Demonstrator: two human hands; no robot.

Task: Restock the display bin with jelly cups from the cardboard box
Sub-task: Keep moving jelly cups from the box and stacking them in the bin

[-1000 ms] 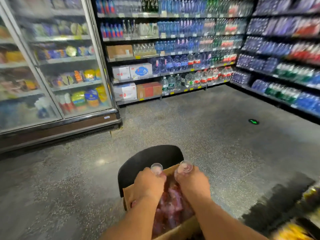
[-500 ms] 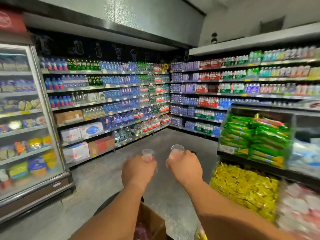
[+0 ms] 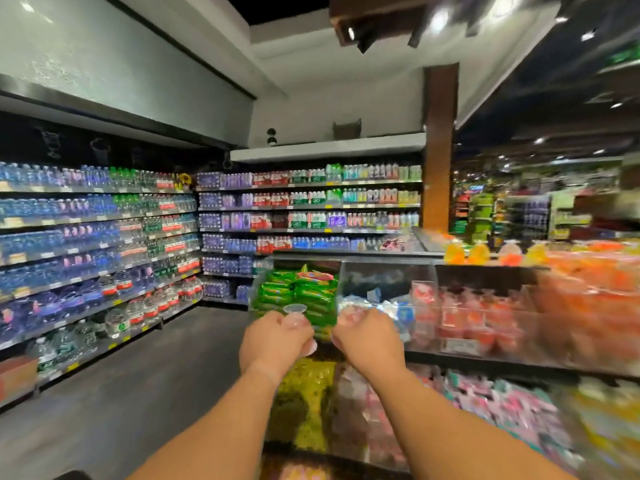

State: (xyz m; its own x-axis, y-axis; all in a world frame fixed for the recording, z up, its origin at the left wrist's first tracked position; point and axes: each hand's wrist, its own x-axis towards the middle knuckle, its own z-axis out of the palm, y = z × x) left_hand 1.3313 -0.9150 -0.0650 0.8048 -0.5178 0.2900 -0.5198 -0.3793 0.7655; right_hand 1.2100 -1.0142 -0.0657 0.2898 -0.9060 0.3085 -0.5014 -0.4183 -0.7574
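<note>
My left hand [image 3: 273, 344] is closed around small clear jelly cups with pinkish filling; one cup [image 3: 295, 310] sticks up above the fingers. My right hand [image 3: 367, 341] grips more jelly cups [image 3: 349, 315], blurred by motion. Both hands are raised side by side in front of the display stand. A clear display bin [image 3: 460, 318] holding red jelly cups sits just right of my right hand, at about the same height. The cardboard box is out of view.
Green snack packs [image 3: 299, 289] fill a bin behind my hands. Orange goods [image 3: 588, 289] lie to the right, yellow packets [image 3: 308, 386] and pink packets [image 3: 491, 400] on the lower tier. Bottled-water shelves [image 3: 104, 244] line the left and back walls beyond the grey floor [image 3: 145, 382].
My view has swung up and right, away from the cardboard box on the floor toward the display stand. Both hands lifted out of the box with jelly cups in them.
</note>
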